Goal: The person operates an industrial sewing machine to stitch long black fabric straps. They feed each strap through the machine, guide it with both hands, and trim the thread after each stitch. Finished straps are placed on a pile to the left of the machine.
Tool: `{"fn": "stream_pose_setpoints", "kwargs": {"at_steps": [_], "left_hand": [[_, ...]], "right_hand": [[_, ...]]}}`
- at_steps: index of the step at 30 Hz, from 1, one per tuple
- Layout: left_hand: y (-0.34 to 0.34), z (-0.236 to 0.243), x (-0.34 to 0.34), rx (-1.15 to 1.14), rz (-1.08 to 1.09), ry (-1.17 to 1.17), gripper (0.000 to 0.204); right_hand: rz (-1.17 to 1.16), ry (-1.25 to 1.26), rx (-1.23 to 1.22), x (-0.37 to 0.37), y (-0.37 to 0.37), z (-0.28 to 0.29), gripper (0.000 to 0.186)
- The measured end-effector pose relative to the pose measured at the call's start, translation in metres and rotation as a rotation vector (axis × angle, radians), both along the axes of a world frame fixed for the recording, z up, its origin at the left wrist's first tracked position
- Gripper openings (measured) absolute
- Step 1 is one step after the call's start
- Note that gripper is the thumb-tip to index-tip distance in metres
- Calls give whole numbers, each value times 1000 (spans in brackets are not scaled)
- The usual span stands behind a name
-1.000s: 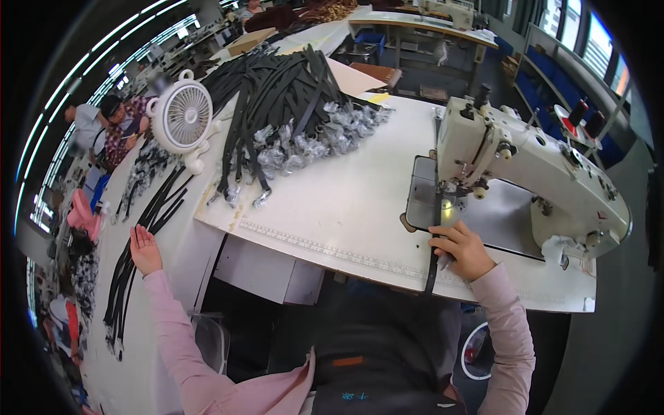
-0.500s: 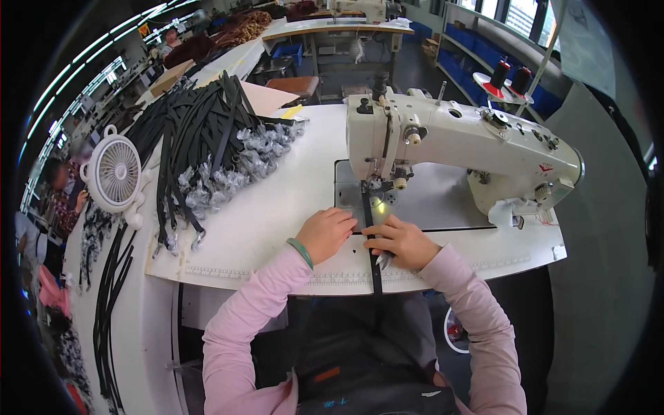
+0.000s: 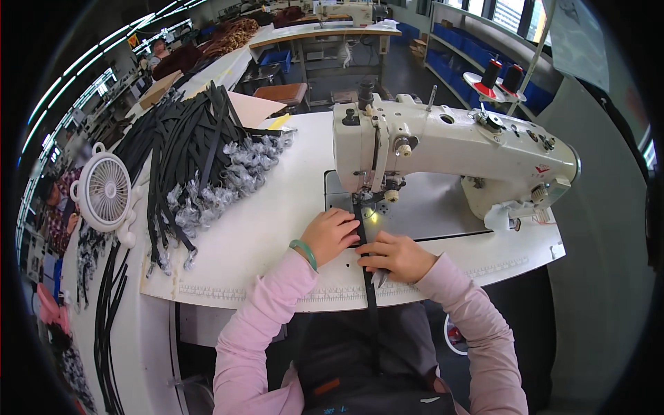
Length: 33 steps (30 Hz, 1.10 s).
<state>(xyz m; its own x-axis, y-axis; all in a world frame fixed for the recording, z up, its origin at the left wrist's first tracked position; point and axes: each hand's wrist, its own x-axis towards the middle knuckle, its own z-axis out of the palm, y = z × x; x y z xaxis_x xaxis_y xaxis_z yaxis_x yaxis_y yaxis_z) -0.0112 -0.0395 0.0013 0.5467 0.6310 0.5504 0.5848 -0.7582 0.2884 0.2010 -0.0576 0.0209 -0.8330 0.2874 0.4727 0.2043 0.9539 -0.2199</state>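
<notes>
A black webbing strap (image 3: 369, 287) is guided at a white sewing machine (image 3: 443, 138), just right of centre frame, its tail draped over the front edge of the table (image 3: 283, 228). The left hand's (image 3: 329, 238) fingers are bunched together at the strap; whether it is pinched cannot be told. By the right hand (image 3: 398, 257), fingertips are laid on the strap and a pointed metal tool (image 3: 379, 279) is clasped. Light, limp and sturdy by its look, the strap is best held flat by its edges, short of the needle. Sideways room is offered at centre left, before heaped straps (image 3: 183, 131); the right is bounded by the machine.
</notes>
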Motion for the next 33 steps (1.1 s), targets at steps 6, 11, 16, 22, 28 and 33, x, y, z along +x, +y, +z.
{"fn": "stream_pose_setpoints", "kwargs": {"at_steps": [6, 11, 16, 22, 28, 33], "left_hand": [[0, -4, 0, -6, 14, 16, 35], [1, -4, 1, -24, 20, 41, 37], [-2, -1, 0, -73, 36, 53, 37], [-2, -1, 1, -69, 36, 58, 39], [-5, 0, 0, -80, 42, 65, 40], [-4, 0, 0, -79, 40, 74, 41]], "right_hand": [[15, 11, -48, 1, -1, 2, 26], [20, 7, -43, 3, 0, 2, 28], [22, 36, -63, 1, -1, 6, 26], [9, 29, -60, 2, -3, 6, 25], [3, 26, -81, 2, -2, 3, 24], [6, 32, -80, 2, -1, 4, 24]]}}
